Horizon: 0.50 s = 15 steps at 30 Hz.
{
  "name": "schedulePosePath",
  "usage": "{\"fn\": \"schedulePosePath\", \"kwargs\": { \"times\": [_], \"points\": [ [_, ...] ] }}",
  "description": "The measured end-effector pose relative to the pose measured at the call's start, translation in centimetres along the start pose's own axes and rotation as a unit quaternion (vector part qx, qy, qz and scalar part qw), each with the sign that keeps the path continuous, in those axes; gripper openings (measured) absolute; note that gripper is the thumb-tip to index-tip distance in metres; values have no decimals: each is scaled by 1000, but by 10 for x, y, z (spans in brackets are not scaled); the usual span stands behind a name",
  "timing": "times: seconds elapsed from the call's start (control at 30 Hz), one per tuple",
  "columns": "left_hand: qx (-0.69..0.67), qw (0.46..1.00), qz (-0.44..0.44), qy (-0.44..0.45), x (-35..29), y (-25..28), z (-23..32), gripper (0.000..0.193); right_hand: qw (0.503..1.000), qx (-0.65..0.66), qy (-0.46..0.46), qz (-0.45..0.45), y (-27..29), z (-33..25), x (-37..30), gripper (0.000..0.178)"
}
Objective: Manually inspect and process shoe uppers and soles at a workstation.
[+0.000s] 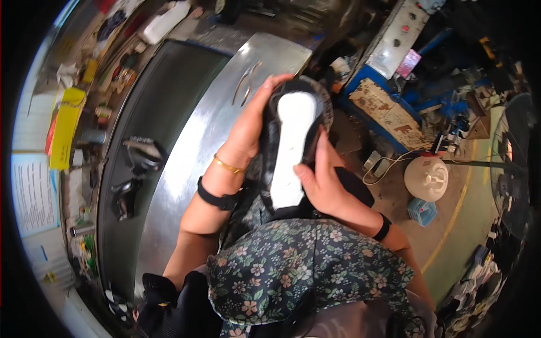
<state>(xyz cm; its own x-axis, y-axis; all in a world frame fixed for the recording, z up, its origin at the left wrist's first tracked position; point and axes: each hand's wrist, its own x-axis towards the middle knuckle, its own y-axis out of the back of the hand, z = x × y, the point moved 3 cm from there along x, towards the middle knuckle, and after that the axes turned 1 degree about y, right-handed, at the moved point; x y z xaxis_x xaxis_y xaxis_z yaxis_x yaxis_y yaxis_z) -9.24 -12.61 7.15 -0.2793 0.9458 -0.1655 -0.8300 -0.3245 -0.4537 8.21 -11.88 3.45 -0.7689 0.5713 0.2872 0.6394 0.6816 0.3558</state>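
Observation:
Above my lap I hold a black shoe (269,163), its underside turned up, with a long white sole-shaped piece (290,146) along it. My left hand (253,121) wraps round its far left side, fingers curled over the far end. My right hand (324,183) grips the right side, its thumb resting at the edge of the white piece. The fingers beneath the shoe are hidden. A pair of metal pincers (243,87) lies beyond my left hand on the shiny metal table (186,146).
Left of the table runs a dark conveyor belt (180,73) carrying black shoes (143,155). Shelves of tools and bottles line the far left. A blue machine (360,84) stands at the back right, near a round cream container (426,179) and a blue basket (422,212) on the floor.

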Motion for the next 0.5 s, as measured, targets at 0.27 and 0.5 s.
{"fn": "schedulePosePath", "kwargs": {
  "times": [0.27, 0.5],
  "points": [
    [101, 994, 15, -31, 11, -10, 8, 36, 940, 324, -83, 67, 50, 16, 79, 57],
    [298, 947, -34, -113, 11, -10, -1, 39, 964, 257, -4, -70, 51, 15, 104, 31]
  ]
}}
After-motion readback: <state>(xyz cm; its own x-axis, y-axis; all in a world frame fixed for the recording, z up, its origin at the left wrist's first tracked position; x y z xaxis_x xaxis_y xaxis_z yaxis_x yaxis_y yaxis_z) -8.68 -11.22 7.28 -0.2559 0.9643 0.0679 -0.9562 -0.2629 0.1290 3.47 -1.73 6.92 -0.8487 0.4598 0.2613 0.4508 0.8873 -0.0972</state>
